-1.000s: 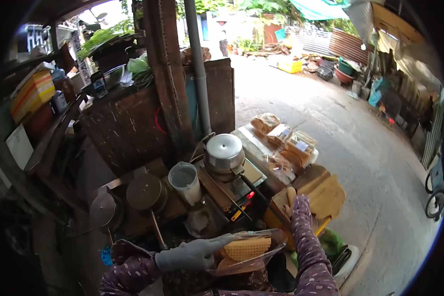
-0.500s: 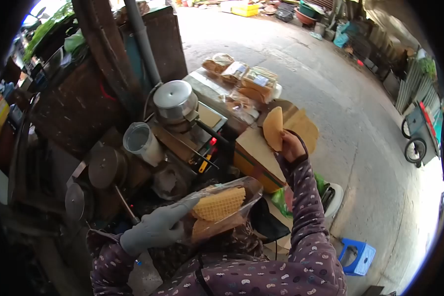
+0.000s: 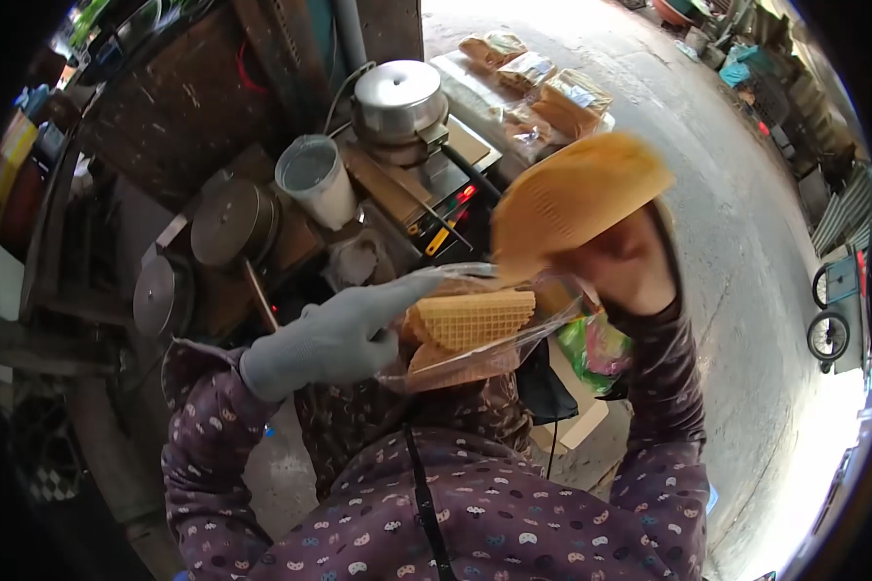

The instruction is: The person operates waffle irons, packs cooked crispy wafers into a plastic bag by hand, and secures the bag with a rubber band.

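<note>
My left hand (image 3: 334, 334), in a grey glove, holds a clear plastic bag (image 3: 552, 324) open in front of my body, its index finger stretched along the bag's upper edge. Inside the bag lie folded waffle wafers (image 3: 475, 320) with a grid pattern. My bare right hand (image 3: 625, 266) grips another folded wafer (image 3: 576, 198), raised just above and to the right of the bag; it is blurred by motion. This wafer is apart from those in the bag.
Ahead stand a round metal cooker (image 3: 398, 102) with a long handle and a batter jug (image 3: 317, 182). Two dark round irons (image 3: 234, 223) are at the left. Bagged wafers (image 3: 572, 102) lie beyond. A handcart (image 3: 836, 300) stands far right.
My right hand has come up from the box at the right with a folded wafer and moved in toward the bag. My left hand still holds the bag, and the view has shifted.
</note>
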`<state>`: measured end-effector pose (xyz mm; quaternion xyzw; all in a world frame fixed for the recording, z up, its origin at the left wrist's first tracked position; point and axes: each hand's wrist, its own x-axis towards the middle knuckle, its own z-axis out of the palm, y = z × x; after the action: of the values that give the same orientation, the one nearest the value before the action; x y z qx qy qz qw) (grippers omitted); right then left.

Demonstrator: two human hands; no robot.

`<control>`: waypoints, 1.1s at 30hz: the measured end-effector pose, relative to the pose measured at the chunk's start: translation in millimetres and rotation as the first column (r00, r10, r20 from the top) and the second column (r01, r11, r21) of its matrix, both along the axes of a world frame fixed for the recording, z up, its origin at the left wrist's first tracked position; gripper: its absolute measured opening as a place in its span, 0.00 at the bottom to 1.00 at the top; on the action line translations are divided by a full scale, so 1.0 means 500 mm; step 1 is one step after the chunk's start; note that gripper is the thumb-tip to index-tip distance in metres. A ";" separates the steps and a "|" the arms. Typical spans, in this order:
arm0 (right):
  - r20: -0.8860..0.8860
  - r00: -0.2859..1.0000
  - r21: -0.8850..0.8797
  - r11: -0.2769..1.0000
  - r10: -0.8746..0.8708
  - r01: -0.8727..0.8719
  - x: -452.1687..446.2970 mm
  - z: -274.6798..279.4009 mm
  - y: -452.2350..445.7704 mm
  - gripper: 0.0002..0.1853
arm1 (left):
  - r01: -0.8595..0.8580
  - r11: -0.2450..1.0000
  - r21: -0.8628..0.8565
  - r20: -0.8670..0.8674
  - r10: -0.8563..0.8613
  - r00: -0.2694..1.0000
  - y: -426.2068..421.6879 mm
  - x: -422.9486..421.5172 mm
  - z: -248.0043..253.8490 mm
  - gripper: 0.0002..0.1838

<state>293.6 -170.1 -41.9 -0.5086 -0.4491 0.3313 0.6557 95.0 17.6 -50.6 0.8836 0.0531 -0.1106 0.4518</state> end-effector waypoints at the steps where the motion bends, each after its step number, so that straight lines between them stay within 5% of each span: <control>1: 0.276 0.958 -0.050 0.997 0.075 -0.064 -0.017 0.005 0.017 0.27 | -0.007 1.000 -0.002 0.020 0.008 1.000 0.003 -0.003 -0.012 0.36; 3: 0.458 0.862 -0.356 0.933 0.217 -0.045 -0.047 0.006 0.036 0.24 | -0.003 0.997 0.081 -0.004 0.004 1.000 0.012 -0.008 -0.022 0.37; 5: 0.802 0.544 -0.343 0.936 0.247 0.081 -0.061 -0.003 0.035 0.24 | -0.017 0.995 0.101 -0.069 0.025 0.997 0.017 -0.005 -0.025 0.37; 6: 0.909 0.333 -0.311 0.941 0.253 0.135 -0.064 -0.011 0.031 0.24 | -0.024 0.994 0.111 -0.102 0.036 0.994 0.018 -0.006 -0.027 0.37; 7: 0.932 0.252 -0.298 0.946 0.259 0.130 -0.067 -0.017 0.031 0.24 | -0.025 0.995 0.095 -0.073 0.032 0.997 0.021 -0.010 -0.027 0.38; 10: 0.924 0.222 -0.323 0.946 0.311 0.017 -0.064 -0.018 0.028 0.25 | -0.016 0.999 0.047 0.018 0.015 1.000 0.028 -0.019 -0.028 0.40; 13: 0.917 0.220 -0.331 0.942 0.333 -0.050 -0.062 -0.014 0.036 0.27 | -0.029 0.997 0.066 -0.082 0.034 0.996 0.031 -0.021 -0.011 0.41; 18: 0.947 0.248 -0.209 0.978 0.202 0.003 -0.071 -0.066 0.066 0.29 | 0.003 0.994 0.106 0.019 -0.005 1.000 0.044 -0.028 -0.054 0.41; 22: 0.930 0.239 -0.285 0.958 0.279 -0.007 -0.068 -0.074 0.085 0.34 | 0.010 1.000 0.008 0.041 -0.011 0.999 0.049 -0.034 -0.057 0.41; 25: 0.907 0.302 -0.285 0.956 0.294 -0.076 -0.092 -0.049 0.101 0.25 | 0.046 0.997 -0.057 0.044 -0.044 0.998 0.056 -0.044 -0.030 0.43; 29: 0.935 0.167 -0.259 0.925 0.312 -0.278 -0.094 -0.043 0.122 0.14 | 0.037 0.980 -0.195 0.046 -0.028 0.999 0.064 -0.050 -0.046 0.49; 31: 0.867 0.169 -0.432 0.876 0.469 -0.215 -0.098 -0.033 0.129 0.06 | 0.023 0.984 -0.176 -0.010 -0.025 1.000 0.059 -0.048 -0.042 0.47; 33: 0.858 -0.057 -0.509 0.832 0.510 -0.221 -0.100 -0.024 0.146 0.13 | 0.038 0.992 -0.122 0.140 -0.021 0.990 0.053 -0.037 -0.110 0.46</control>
<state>243.4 -97.3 -53.9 -0.5176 -0.8491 0.1060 -0.0021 76.5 44.2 -105.4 0.8601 0.0014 -0.0587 0.5067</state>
